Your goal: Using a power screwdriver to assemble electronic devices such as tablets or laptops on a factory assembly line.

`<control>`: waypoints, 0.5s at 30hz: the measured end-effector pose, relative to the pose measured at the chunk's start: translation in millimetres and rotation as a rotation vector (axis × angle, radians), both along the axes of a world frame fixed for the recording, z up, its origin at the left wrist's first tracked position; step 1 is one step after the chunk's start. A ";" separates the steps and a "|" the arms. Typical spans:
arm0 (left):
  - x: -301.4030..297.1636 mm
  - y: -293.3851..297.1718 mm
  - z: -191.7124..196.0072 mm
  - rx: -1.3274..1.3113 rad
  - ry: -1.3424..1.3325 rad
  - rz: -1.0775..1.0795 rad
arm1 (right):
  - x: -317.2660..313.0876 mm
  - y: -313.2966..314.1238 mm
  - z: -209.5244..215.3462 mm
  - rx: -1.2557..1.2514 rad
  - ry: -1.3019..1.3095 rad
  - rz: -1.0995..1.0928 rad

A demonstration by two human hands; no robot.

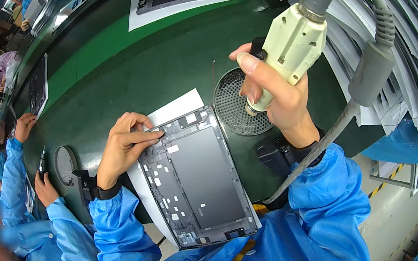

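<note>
At the far left, a co-worker's hands work beside a round perforated dish on the green surface. The left hand rests with curled fingers pressing the upper left edge of the open grey tablet chassis, which lies on a white sheet. The right hand is clenched around a cream electric screwdriver, raised above a black perforated tray.

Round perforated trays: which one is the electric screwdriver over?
The tray beside the right hand, beyond the tablet frame; the other sits by a co-worker.
</note>
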State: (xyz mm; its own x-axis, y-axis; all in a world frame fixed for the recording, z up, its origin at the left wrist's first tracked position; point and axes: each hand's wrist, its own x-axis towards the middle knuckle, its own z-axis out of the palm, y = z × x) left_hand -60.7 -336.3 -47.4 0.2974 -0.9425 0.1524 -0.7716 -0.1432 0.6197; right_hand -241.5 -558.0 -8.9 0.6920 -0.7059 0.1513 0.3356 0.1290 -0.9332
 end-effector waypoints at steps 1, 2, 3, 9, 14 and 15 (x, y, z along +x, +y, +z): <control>0.5 -0.9 0.7 0.001 -0.001 0.000 | 0.9 -1.0 -0.7 -0.012 0.000 -0.009; 0.0 -2.2 0.8 -0.007 -0.007 -0.006 | 1.0 -1.7 -1.5 -0.011 0.001 -0.009; 0.6 -3.9 1.2 -0.015 -0.013 -0.013 | 1.6 -2.9 -1.7 0.022 -0.025 -0.013; 8.5 -5.4 7.6 0.011 -0.036 -0.049 | 5.9 -5.8 -1.0 0.051 -0.048 -0.003; 12.4 1.3 5.1 -0.033 -0.043 -0.099 | 5.4 0.6 -1.0 0.051 0.079 -0.010; 11.3 -1.5 0.7 -0.047 -0.017 -0.097 | 0.3 -1.0 -4.8 0.092 0.026 -0.017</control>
State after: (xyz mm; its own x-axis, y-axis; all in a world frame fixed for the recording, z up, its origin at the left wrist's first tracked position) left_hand -49.4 -337.8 -46.8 0.2023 -0.9585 0.2011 -0.7907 -0.0388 0.6109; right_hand -241.2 -559.1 -13.7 0.6827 -0.7276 0.0669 0.3138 0.2093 -0.9261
